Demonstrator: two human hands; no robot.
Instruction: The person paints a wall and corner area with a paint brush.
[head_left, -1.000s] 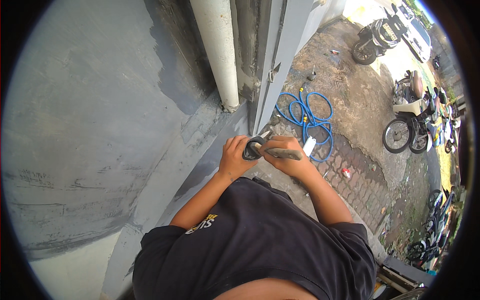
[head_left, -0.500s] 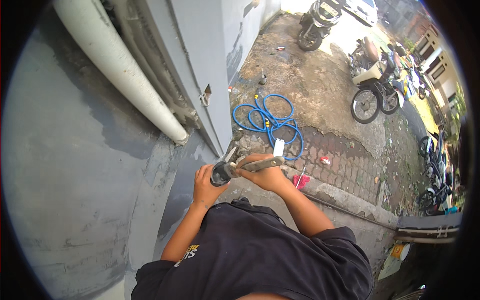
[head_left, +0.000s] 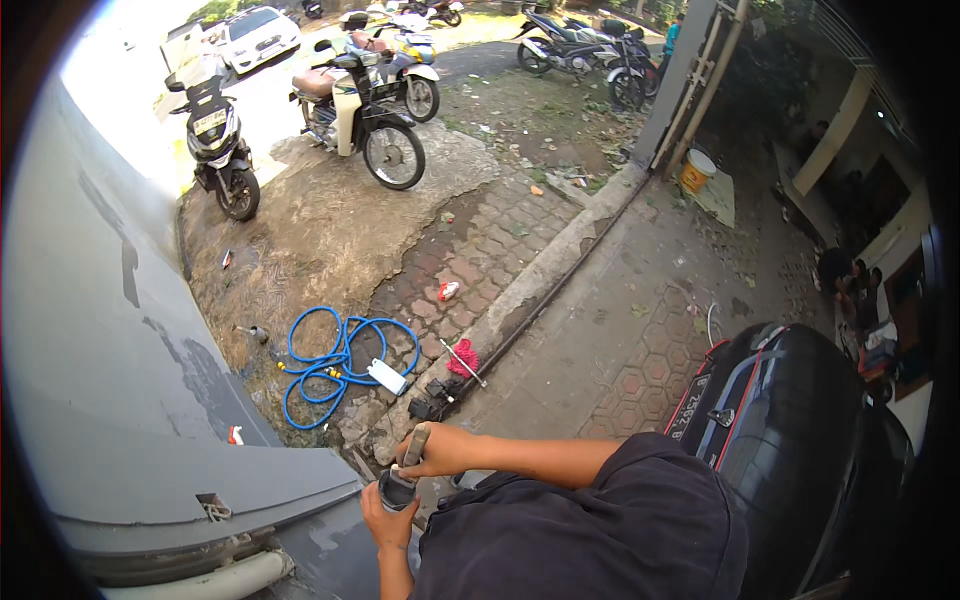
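Both of my hands are close together at the lower middle, in front of my dark shirt. My left hand point(head_left: 386, 518) is wrapped round a small black cup-like container point(head_left: 396, 491). From the right, my right hand point(head_left: 440, 452) grips a flat, greyish handle point(head_left: 417, 441) that looks like a putty knife's. Its lower end meets the container's mouth; its blade and whatever the container holds cannot be made out. Beyond my hands, some black objects point(head_left: 434, 400) lie at the pavement edge, beside a pink cloth point(head_left: 463, 357) and a thin rod point(head_left: 462, 362).
A grey painted wall point(head_left: 110, 350) and a white pipe point(head_left: 210, 578) stand on the left. A coiled blue hose point(head_left: 345, 340) and a white container point(head_left: 387, 376) lie ahead. Motorcycles point(head_left: 365, 120) are parked farther off. At right are a black car point(head_left: 790, 440) and a bucket point(head_left: 697, 172).
My view has swung to the right, bringing the black car and bucket into clearer sight. Both hands still hold the same things, with the handle now more upright.
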